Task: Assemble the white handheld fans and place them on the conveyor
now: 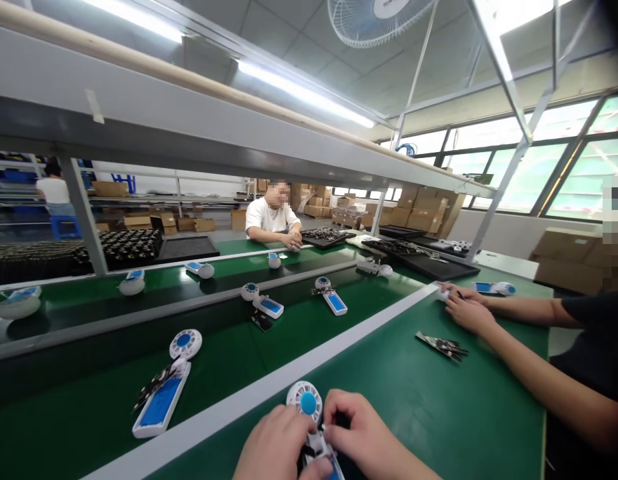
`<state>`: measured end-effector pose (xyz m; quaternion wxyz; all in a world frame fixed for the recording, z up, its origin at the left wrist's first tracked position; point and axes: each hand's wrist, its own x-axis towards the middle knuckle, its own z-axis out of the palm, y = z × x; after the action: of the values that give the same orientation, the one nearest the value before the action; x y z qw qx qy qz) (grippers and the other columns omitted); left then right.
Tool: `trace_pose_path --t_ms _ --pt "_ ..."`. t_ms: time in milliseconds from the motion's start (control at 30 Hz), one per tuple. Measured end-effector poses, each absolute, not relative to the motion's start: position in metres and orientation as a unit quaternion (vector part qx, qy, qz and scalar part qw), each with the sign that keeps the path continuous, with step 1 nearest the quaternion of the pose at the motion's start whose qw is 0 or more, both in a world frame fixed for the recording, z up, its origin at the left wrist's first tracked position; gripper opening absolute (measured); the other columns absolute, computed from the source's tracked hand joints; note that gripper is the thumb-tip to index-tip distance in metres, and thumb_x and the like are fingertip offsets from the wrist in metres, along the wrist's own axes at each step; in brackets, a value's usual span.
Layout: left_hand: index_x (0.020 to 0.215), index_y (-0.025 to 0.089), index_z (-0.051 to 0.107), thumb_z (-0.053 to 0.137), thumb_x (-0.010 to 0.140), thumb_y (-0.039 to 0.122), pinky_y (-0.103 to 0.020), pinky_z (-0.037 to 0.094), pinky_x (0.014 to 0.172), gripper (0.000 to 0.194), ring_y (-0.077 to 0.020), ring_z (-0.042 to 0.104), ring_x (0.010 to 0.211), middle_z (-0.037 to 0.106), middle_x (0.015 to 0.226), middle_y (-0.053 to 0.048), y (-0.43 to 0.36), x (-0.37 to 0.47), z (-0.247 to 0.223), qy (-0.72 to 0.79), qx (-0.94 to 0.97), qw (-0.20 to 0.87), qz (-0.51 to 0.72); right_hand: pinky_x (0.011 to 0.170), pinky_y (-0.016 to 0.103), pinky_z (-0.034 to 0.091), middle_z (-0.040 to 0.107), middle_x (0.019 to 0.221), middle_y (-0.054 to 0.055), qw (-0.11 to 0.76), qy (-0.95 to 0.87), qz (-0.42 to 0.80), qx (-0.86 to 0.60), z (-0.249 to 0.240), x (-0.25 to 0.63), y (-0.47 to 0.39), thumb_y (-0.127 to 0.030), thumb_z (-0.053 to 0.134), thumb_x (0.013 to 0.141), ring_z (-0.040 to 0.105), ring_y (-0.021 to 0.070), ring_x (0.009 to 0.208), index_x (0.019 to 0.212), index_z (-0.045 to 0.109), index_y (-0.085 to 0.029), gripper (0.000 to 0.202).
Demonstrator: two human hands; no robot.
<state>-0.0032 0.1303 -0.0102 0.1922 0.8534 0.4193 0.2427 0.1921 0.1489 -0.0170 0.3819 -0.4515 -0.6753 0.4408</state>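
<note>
Close in front of me, a small white handheld fan (305, 399) with a blue round centre and a blue-filled handle rests at the green bench. My left hand (276, 443) is closed over its neck and handle, covering much of them. From the other side my right hand (361, 433) pinches at the neck, thumb and forefinger together. What sits between those fingertips is too small to make out. Dark parts show beside the neck under my left fingers. Another opened fan (161, 403) lies on the belt to the left, with a dark circuit board (153, 387) across it.
Several similar fans, including one fan (335, 301), lie along the green belt (229, 393). A metal rail (289, 373) edges it. At right, a co-worker's hands (463, 307) work near a bundle of dark strips (443, 347). Another person (273, 217) sits opposite. A shelf (213, 143) spans overhead.
</note>
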Motion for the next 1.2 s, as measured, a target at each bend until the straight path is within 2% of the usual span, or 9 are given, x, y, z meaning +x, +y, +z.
trace_pose_path --t_ms 133,300,367,467,567,667,767,1000,1200 --pt "0.121 0.033 0.064 0.070 0.077 0.050 -0.027 0.052 0.070 0.047 -0.0264 0.067 0.087 0.068 0.105 -0.007 0.134 0.000 -0.029 0.403 0.834 0.230 0.299 0.063 0.024 0.039 0.052 0.064 -0.004 0.394 -0.649 0.446 -0.475 -0.019 0.193 0.150 -0.018 0.056 0.070 0.049 0.0136 0.066 0.065 0.055 -0.021 0.006" --pt "0.133 0.036 0.058 0.078 0.069 0.052 -0.027 0.054 0.073 0.069 -0.0275 0.068 0.094 0.064 0.116 -0.008 0.139 -0.002 -0.040 0.367 0.836 0.271 0.304 0.065 0.025 0.040 0.047 0.065 -0.004 0.433 -0.608 0.437 -0.502 -0.025 0.197 0.159 -0.025 0.050 0.074 0.046 0.0146 0.067 0.068 0.047 -0.022 0.007" --pt "0.136 0.036 0.055 0.080 0.068 0.046 -0.027 0.055 0.075 0.074 -0.0275 0.068 0.096 0.063 0.119 -0.009 0.139 -0.005 -0.039 0.370 0.833 0.288 0.293 0.065 0.026 0.040 0.045 0.065 -0.005 0.444 -0.595 0.433 -0.510 -0.027 0.199 0.162 -0.027 0.048 0.076 0.045 0.0143 0.066 0.070 0.046 -0.023 0.008" --pt "0.139 0.034 0.052 0.078 0.066 0.025 -0.029 0.055 0.084 0.077 -0.0271 0.066 0.103 0.060 0.125 -0.010 0.139 -0.007 -0.035 0.394 0.807 0.318 0.302 0.064 0.026 0.040 0.044 0.065 -0.005 0.449 -0.596 0.426 -0.512 -0.028 0.200 0.162 -0.029 0.049 0.079 0.045 0.0141 0.065 0.072 0.045 -0.023 0.009" --pt "0.133 0.026 0.057 0.063 0.070 0.011 -0.032 0.053 0.090 0.066 -0.0251 0.066 0.104 0.062 0.124 -0.011 0.139 -0.008 -0.030 0.459 0.731 0.358 0.355 0.065 0.026 0.042 0.048 0.067 -0.004 0.438 -0.619 0.415 -0.503 -0.026 0.198 0.159 -0.029 0.050 0.080 0.049 0.0150 0.067 0.073 0.048 -0.022 0.009" --pt "0.117 0.021 0.069 0.057 0.078 0.017 -0.035 0.054 0.089 0.040 -0.0251 0.068 0.100 0.071 0.113 -0.010 0.140 -0.009 -0.022 0.515 0.643 0.403 0.398 0.069 0.028 0.043 0.052 0.072 -0.002 0.425 -0.654 0.386 -0.494 -0.018 0.192 0.154 -0.024 0.051 0.080 0.052 0.0164 0.073 0.073 0.051 -0.022 0.008" --pt "0.100 0.018 0.076 0.063 0.078 0.027 -0.039 0.053 0.089 0.027 -0.0283 0.070 0.096 0.076 0.102 -0.009 0.143 -0.012 -0.013 0.529 0.597 0.421 0.432 0.076 0.029 0.043 0.055 0.080 -0.001 0.419 -0.691 0.349 -0.475 -0.005 0.180 0.152 -0.018 0.053 0.079 0.054 0.0170 0.079 0.071 0.052 -0.022 0.009" --pt "0.104 0.013 0.076 0.066 0.078 0.028 -0.035 0.054 0.081 0.031 -0.0274 0.071 0.091 0.078 0.094 -0.009 0.148 -0.018 -0.007 0.518 0.493 0.493 0.496 0.079 0.030 0.045 0.056 0.088 0.001 0.430 -0.695 0.315 -0.483 0.001 0.139 0.151 -0.010 0.053 0.076 0.057 0.0176 0.084 0.071 0.055 -0.022 0.013" --pt "0.098 0.016 0.079 0.069 0.076 0.027 -0.038 0.052 0.087 0.027 -0.0284 0.071 0.093 0.078 0.099 -0.009 0.146 -0.018 -0.009 0.519 0.548 0.458 0.470 0.081 0.030 0.045 0.057 0.088 0.002 0.446 -0.687 0.301 -0.488 -0.010 0.133 0.145 -0.009 0.052 0.078 0.057 0.0181 0.087 0.071 0.053 -0.022 0.016"
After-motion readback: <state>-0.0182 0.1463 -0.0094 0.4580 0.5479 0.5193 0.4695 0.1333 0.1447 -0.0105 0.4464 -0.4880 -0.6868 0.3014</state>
